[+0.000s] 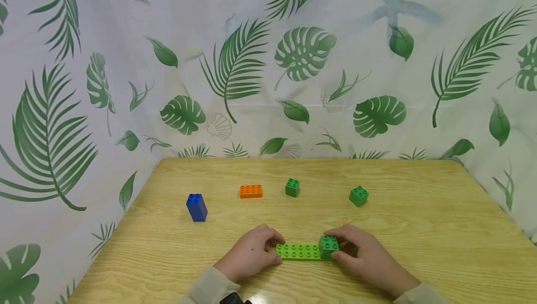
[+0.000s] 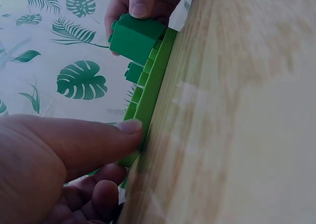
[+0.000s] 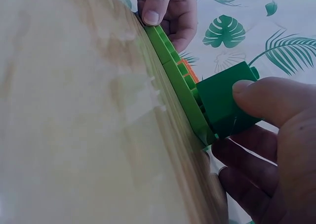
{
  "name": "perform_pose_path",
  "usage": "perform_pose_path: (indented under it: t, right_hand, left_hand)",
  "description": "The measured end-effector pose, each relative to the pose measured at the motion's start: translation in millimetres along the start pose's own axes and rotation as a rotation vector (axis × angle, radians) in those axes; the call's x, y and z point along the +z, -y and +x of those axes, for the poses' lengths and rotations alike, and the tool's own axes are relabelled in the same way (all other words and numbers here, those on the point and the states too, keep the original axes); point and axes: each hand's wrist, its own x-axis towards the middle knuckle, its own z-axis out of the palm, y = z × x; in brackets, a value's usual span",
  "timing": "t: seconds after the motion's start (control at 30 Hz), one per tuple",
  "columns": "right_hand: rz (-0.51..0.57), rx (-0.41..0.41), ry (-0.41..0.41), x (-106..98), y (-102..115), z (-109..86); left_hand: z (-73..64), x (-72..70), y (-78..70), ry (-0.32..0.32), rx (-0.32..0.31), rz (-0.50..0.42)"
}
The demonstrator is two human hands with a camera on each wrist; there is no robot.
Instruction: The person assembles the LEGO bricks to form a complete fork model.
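One lime-green studded plastic strip (image 1: 298, 252) lies on the table (image 1: 432, 243); from its middle, three darker green plastic cubes (image 1: 328, 247) sit at three, twelve and two o'clock, one orange plastic brick (image 1: 251, 192) at eleven, one tall blue plastic block (image 1: 196, 208) at ten. The right hand (image 1: 367, 258), wrist at four, pinches the three-o'clock cube; the left hand (image 1: 252, 252), wrist at eight, pinches the strip's nine-o'clock end.

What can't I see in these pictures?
Head: light green strip, top of right end hidden by dark green block.
Head: black thing by left sleeve, cut off by bottom edge.
Right wrist: orange block, mostly hidden behind the strip.
Left wrist: right hand, partly cut off by top edge.
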Motion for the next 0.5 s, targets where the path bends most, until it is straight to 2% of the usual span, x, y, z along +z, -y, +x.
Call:
perform_pose_path:
  t: [0.5]
  right_hand:
    - [-0.015,0.016,0.03,-1.3,1.1,1.9]
  left_hand:
    - [0.1,0.1,0.1,0.005,0.003,0.002]
